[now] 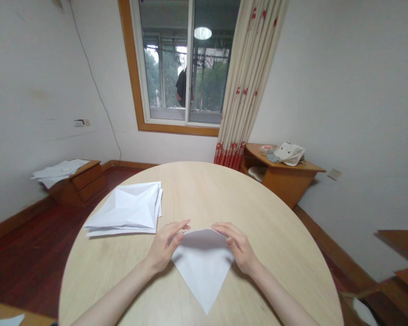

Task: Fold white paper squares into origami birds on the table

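Observation:
A folded white sheet of paper (205, 267) lies on the round wooden table, one pointed corner toward me, its far edge lifted a little. My left hand (165, 244) holds the left end of that far edge, thumb on the near side and fingers behind. At the right end, my right hand (238, 246) grips the paper in the same way. Left of my hands, a stack of creased white sheets (129, 208) rests on the table.
The light round table (204, 190) fills the middle. Beyond it, a corner cabinet (285, 176) carries a white bag (289, 153). A low drawer cabinet (88, 181) at the left has papers (61, 170) on top. A patterned curtain (248, 86) hangs beside the window.

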A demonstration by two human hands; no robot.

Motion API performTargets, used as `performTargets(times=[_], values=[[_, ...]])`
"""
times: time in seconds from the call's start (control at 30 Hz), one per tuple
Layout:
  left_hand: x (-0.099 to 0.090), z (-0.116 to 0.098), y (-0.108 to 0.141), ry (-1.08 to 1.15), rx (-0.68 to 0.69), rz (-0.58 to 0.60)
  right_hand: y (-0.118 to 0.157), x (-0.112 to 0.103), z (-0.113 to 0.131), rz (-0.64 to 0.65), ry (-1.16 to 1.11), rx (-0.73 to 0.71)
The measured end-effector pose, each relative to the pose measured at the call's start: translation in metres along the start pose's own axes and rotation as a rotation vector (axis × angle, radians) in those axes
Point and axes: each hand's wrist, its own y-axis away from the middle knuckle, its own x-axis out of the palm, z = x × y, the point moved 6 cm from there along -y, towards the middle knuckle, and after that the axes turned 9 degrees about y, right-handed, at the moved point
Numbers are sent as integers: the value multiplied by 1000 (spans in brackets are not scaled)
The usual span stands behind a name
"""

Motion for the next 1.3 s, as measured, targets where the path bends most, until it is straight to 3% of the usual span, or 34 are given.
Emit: performTargets(times=[0.27, 0.47, 0.7, 0.9, 1.1, 1.3], values=[[0, -2, 0, 159, -75, -13, -1, -2, 1, 1, -114, 80], [3, -3, 1, 147, -103, 4, 1, 2, -4, 43, -74, 195], [10, -5, 0, 0, -171, 62, -3, 5, 9, 114, 44, 127], [18, -9, 0, -103, -96, 149, -3, 14, 18, 213, 227, -6], [26, -9, 3, -111, -28, 249, 0, 19, 19, 256, 278, -23], [32, -5, 7, -235, -54, 330, 3, 22, 20, 315, 305, -17]])
